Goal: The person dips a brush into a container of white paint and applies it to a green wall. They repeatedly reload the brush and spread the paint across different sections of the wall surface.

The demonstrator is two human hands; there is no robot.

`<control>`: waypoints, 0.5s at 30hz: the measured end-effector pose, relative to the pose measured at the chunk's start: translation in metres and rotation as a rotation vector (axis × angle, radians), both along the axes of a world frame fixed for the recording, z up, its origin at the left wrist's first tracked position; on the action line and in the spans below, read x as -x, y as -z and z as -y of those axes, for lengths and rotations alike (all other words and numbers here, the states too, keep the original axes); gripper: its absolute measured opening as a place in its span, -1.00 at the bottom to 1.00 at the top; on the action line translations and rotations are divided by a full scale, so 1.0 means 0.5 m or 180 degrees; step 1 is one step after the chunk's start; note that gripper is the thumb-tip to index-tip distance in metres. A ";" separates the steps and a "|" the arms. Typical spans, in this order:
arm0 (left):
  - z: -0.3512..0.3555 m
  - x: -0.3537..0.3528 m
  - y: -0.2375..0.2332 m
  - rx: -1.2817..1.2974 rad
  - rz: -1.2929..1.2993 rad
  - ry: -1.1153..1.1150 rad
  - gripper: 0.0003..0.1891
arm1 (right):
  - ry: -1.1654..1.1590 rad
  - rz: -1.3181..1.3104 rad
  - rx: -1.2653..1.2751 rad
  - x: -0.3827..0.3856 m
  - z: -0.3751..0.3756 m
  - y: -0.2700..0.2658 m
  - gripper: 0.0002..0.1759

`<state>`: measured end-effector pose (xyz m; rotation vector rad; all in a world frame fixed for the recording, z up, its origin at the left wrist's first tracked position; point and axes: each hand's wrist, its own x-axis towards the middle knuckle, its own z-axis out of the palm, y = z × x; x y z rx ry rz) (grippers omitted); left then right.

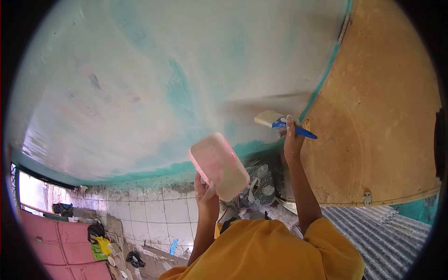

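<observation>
My left hand [206, 190] grips the lower left edge of a pink rectangular plastic tub [221, 164], its inside smeared with pale paint. In my right hand [292, 133] is a paintbrush with a blue handle [305, 133], its bristles [268, 118] coated in cream-white paint and pointing left toward the wall. White paint marks my fingers on both hands. Behind both hands rises a wall [186, 84] with whitish paint over turquoise, the turquoise still showing in patches and along the lower edge.
A tan wooden panel [373, 107] stands on the right, with grey corrugated sheets [373, 238] below it. White tiles [154, 212] run along the lower left. Paint-spattered containers [268, 190] sit below the tub. Pink doors [70, 238] and bags [103, 245] are at far left.
</observation>
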<state>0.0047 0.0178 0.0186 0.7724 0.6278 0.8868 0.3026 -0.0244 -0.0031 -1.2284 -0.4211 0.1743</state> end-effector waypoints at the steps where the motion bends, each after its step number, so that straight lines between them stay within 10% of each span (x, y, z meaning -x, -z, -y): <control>1: -0.002 -0.007 -0.002 -0.0085 -0.0051 0.0006 -0.15 | -0.0047 0.0047 -0.0120 0.024 0.015 -0.019 -0.67; 10: -0.006 -0.048 -0.019 -0.0390 -0.0194 0.0192 0.00 | -0.0607 -0.0549 0.0081 0.207 0.131 -0.142 -0.71; 15: 0.018 -0.056 -0.033 -0.0469 -0.0146 0.0072 -0.04 | -0.1027 0.0721 0.1094 0.225 0.133 -0.116 -0.75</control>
